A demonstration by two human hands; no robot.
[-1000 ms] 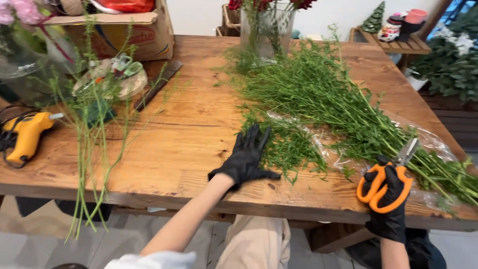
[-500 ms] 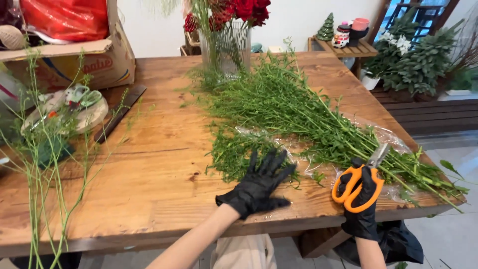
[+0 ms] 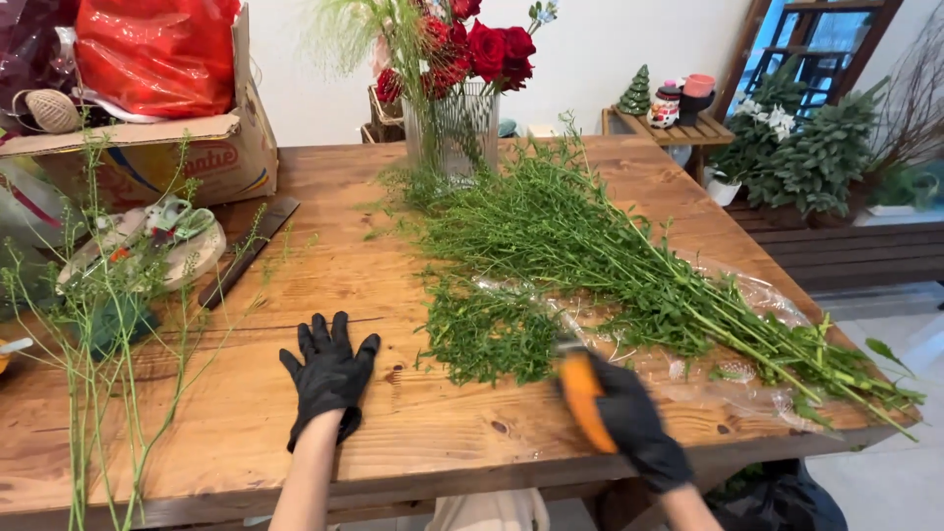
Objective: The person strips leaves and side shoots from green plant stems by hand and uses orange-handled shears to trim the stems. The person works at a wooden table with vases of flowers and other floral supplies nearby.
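Currently my right hand (image 3: 629, 418) in its black glove is clenched around orange-handled scissors (image 3: 582, 393), right beside the loose clump of green cuttings (image 3: 492, 334) on the wooden desk (image 3: 433, 442). My gloved left hand (image 3: 329, 374) lies flat, fingers spread, grasping nothing. Long green stems (image 3: 629, 265) rest on clear wrap (image 3: 728, 364); a glass vase of red roses (image 3: 454, 118) stands behind.

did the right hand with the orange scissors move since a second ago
Yes. The right hand with the orange scissors has shifted left along the pile of green stems, from near their cut ends toward the leafy clump, close to the table edge.
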